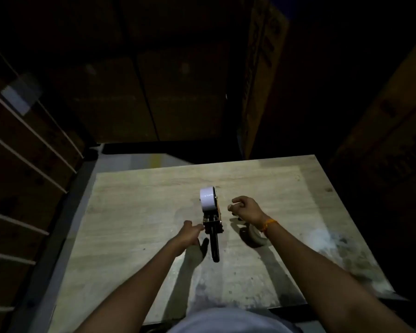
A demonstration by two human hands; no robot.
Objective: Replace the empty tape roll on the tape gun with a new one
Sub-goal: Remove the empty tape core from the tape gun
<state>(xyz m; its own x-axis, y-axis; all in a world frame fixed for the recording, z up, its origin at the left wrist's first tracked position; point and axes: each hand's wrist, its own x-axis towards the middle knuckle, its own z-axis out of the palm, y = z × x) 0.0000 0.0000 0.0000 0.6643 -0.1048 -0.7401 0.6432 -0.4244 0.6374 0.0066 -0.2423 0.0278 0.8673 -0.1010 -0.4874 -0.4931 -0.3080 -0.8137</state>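
Two bare hands are out over a pale wooden table (135,212), and the black tape gun with a long dark handle (213,227) lies in the middle of it. A full white roll of tape (207,198) already sits on the far end of the tape gun, away from the person. The handle points back toward the person. The left hand (190,233) is just left of the tape gun, and its fingertips touch the metal part below the white roll. It is not wrapped around anything; the fingers only rest against the side. The right hand (246,209) hovers to the right of the tape gun, apart from it. Its fingers are loosely curled and it holds nothing. Under the right wrist, also right of the tape gun, lies a dull grey-brown ring (252,234). It looks like the empty old roll, but part of it is hidden by the arm, so that is a guess. The new roll seems to be on, so the swap looks nearly done. The step in hand is likely feeding the loose tape end through the front of the tape gun. Next, one hand needs to hold the gun still while the other finds the tape end and pulls it along gently.
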